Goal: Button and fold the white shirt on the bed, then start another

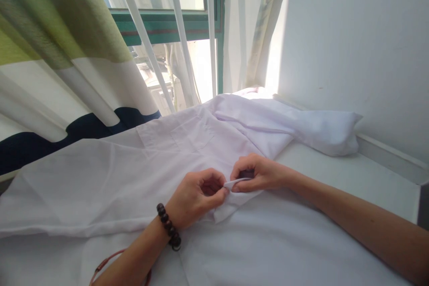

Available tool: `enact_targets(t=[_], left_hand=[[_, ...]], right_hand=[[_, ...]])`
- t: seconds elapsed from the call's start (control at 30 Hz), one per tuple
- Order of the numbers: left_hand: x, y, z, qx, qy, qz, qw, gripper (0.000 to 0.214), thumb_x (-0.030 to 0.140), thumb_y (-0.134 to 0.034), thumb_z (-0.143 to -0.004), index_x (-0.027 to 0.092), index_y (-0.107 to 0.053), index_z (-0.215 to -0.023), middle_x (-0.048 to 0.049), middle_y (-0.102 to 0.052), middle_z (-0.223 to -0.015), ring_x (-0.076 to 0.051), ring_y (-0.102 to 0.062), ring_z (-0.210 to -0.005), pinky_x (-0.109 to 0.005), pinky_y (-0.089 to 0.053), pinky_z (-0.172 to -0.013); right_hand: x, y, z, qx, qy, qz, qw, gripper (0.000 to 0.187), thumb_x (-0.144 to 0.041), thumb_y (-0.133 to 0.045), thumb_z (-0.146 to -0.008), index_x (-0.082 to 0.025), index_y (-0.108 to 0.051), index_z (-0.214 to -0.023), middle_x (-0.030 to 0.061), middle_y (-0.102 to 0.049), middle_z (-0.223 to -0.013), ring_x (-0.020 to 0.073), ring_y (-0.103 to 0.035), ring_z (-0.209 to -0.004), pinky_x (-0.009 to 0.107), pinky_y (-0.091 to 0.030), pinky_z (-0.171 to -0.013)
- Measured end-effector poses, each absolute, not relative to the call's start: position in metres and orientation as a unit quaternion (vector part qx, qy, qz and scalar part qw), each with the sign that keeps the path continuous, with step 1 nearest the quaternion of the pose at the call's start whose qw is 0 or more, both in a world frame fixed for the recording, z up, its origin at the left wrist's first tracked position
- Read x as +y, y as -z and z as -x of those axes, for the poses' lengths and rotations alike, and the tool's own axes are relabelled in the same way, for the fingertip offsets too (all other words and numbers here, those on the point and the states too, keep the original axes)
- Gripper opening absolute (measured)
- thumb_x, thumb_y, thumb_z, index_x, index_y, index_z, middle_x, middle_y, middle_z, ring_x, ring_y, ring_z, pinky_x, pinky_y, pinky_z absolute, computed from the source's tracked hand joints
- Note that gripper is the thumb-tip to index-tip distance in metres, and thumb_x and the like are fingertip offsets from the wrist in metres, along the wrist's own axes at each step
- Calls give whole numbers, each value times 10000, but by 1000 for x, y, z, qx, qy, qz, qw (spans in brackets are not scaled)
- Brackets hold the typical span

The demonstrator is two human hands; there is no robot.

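A white coat lies spread over the ledge by the window, with a sleeve stretched out to the right. My left hand pinches the edge of a small folded flap of the coat between thumb and fingertips. Just right of it, my right hand is closed on the same flap, thumb below and fingers curled above. The fingertips of both hands nearly meet. Whether a button sits between them cannot be made out. A dark bead bracelet circles my left wrist.
Beyond the coat stands a green-framed window with white bars. A green, white and navy curtain hangs at the left. A white wall rises at the right, above the pale ledge.
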State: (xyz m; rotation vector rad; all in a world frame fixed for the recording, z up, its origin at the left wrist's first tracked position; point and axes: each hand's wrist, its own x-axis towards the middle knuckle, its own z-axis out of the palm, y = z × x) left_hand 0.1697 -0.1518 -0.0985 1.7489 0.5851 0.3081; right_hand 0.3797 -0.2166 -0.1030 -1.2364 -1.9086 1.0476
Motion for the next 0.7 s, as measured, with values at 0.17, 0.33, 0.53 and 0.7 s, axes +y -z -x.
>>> enact_targets(t=[0.17, 0.33, 0.53, 0.7], left_hand=[[-153, 99, -170, 257, -136, -769, 569, 142, 268, -650, -755, 136, -616, -794, 10, -608, -667, -92, -544, -597, -179, -447, -555], [-156, 97, -171, 259, -152, -785, 541, 119, 255, -634, -754, 136, -625, -764, 15, -598, -634, -86, -534, -561, -167, -440, -523], [-160, 94, -172, 267, -175, -796, 514, 89, 230, -612, -745, 144, -637, -738, 17, -600, -608, -86, -531, -534, -160, -431, -491], [-160, 95, -173, 276, -173, -803, 499, 82, 230, -601, -734, 150, -618, -734, 22, -592, -592, -90, -535, -519, -165, -439, -482]], right_hand=[[-216, 103, -379, -726, -394, 469, 314, 270, -420, -688, -782, -156, -720, -835, 0, -647, -697, 119, -553, -653, 218, -421, -594], [-218, 99, -376, -756, -334, 477, 300, 238, -377, -646, -815, -146, -697, -808, -7, -615, -648, 106, -513, -616, 209, -395, -565], [-220, 101, -372, -779, -261, 483, 303, 97, -241, -639, -786, -146, -660, -775, -12, -620, -639, 95, -516, -583, 199, -392, -563], [-223, 98, -368, -824, -135, 458, 305, 66, -208, -623, -800, -161, -634, -754, -12, -609, -611, 107, -511, -586, 235, -398, -631]])
